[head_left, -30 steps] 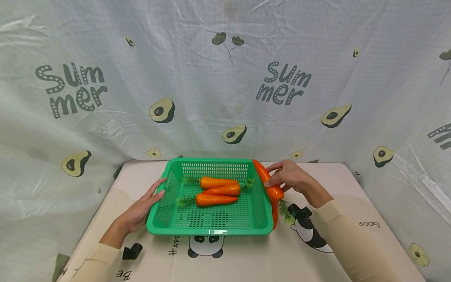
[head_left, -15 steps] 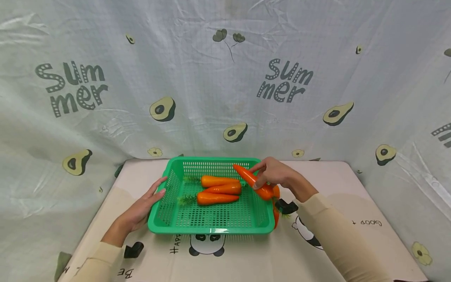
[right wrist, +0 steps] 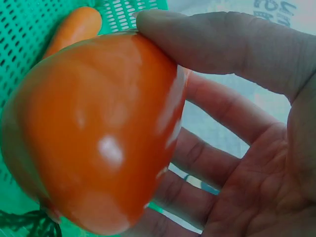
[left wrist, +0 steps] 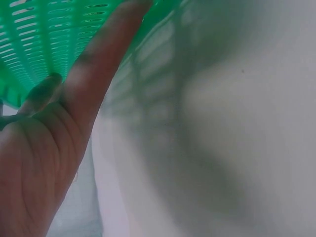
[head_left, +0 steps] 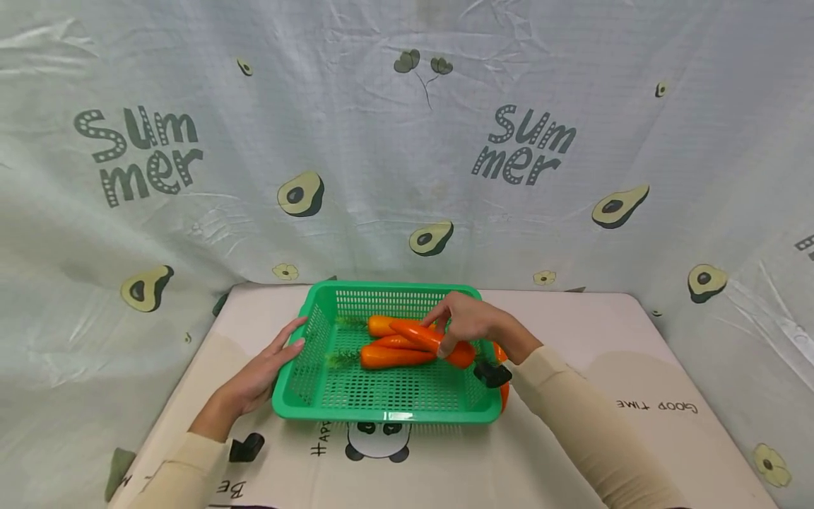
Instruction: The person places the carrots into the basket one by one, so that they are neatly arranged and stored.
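My right hand (head_left: 467, 319) grips an orange carrot (head_left: 461, 355) between thumb and fingers. It holds the carrot over the right part of a green plastic basket (head_left: 388, 417), tip pointing left. The carrot's thick end fills much of the right wrist view, with the thumb over the top and fingers behind. Beneath it in the basket lie several carrots, among them a front one (head_left: 394, 357) with green leaves to the left. My left hand (head_left: 257, 375) rests against the basket's left side with extended fingers; the left wrist view shows them touching its slotted wall.
Outside the basket's right wall, more orange carrot (head_left: 505, 396) shows, mostly hidden by the wall and my right arm. Panda drawings and lettering mark the pale tabletop (head_left: 559, 438). A hanging sheet (head_left: 356, 141) with avocado prints closes off the back and sides.
My right hand has lifted the carrot from beside the basket's right wall and carried it left over the basket, lowering it towards the other carrots. My left hand has stayed on the left side.
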Motion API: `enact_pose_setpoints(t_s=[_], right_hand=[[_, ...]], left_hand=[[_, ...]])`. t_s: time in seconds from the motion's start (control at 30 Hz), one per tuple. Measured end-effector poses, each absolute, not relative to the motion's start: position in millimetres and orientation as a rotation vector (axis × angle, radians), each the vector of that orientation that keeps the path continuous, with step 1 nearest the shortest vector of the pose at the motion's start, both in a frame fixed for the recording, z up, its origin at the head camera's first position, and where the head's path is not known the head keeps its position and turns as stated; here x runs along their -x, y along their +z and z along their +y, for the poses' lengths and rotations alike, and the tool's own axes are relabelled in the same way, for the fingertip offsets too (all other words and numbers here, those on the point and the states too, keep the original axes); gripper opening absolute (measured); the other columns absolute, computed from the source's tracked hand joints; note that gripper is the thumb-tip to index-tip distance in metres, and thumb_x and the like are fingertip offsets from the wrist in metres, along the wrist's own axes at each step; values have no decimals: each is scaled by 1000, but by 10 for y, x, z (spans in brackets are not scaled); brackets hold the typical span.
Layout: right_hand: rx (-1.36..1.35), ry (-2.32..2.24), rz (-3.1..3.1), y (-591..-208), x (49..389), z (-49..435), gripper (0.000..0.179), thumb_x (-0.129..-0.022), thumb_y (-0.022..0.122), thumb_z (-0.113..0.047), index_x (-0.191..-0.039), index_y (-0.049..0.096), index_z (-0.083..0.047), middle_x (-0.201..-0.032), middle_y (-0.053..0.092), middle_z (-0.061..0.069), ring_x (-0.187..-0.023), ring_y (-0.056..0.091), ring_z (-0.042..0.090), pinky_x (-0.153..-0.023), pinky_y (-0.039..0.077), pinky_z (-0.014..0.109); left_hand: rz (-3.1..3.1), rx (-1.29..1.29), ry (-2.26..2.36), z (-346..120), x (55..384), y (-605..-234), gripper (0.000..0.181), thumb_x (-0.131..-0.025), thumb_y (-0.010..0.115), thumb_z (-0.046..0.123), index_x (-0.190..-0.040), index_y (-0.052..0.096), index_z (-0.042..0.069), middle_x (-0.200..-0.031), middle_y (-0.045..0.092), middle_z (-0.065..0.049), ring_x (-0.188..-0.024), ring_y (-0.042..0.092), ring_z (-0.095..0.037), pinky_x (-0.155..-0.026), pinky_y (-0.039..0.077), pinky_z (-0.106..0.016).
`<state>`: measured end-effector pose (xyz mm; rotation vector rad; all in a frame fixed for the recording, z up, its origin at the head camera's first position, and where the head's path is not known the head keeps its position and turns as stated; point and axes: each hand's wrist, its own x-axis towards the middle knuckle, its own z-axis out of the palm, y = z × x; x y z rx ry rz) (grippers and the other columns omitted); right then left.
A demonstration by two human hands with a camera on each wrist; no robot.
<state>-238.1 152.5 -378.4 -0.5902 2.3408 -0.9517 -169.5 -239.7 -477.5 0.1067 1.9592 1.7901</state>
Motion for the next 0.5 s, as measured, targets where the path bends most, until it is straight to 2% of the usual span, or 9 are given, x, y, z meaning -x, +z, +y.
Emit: enact_pose_setpoints(t_s=[0.17, 0.5], right_hand=[[600, -920, 2336, -3863, 2395, 1449, 53, -69, 88, 1, -119, 79, -10, -100, 72, 8, -88, 58, 24, -62, 52, 32], [685, -882, 2335, -4025, 2418, 1293, 49, -69, 87, 5, -116, 80, -6, -88, 69, 6, -76, 53, 19, -59, 47, 29]], left_hand=[[1954, -101, 1794, -2397, 1696, -4772, 68, -112, 38, 49, -167, -1, 39, -167, 19, -25, -141, 44, -39, -102, 51, -41], [1960, -87, 1792, -2384, 1699, -4767, 69, -111, 40, 51, -167, 0, 39, -166, 22, -25, -142, 45, -39, -104, 50, -43]])
